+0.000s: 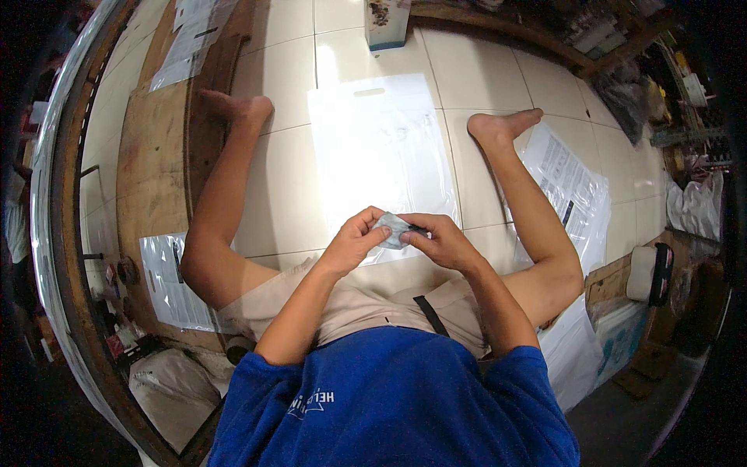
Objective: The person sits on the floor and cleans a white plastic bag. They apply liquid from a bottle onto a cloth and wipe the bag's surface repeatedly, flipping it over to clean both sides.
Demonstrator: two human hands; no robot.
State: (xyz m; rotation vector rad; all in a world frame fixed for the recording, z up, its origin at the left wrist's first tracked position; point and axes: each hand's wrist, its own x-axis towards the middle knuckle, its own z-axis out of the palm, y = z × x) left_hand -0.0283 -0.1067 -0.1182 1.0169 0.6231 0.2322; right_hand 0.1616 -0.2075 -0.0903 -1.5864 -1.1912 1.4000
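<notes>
Between my fingertips, in front of my lap, is a small pale grey-blue crumpled piece (392,229); whether it is cloth or thin plastic I cannot tell. My left hand (352,243) pinches its left side with thumb and fingers. From the right, my right hand (445,243) grips the same piece. A slim black object (419,230) shows among the right fingers, its kind unclear. Beyond both hands, a large white plastic bag (373,156) with a cut-out handle lies flat on the tiled floor between my legs.
A long wooden board (152,159) runs along the left, with clear plastic packaging (175,284) by my left knee. White printed plastic packages (564,191) lie beside my right leg. A white and black object (650,274) rests farther right. A post (387,25) stands at the far side.
</notes>
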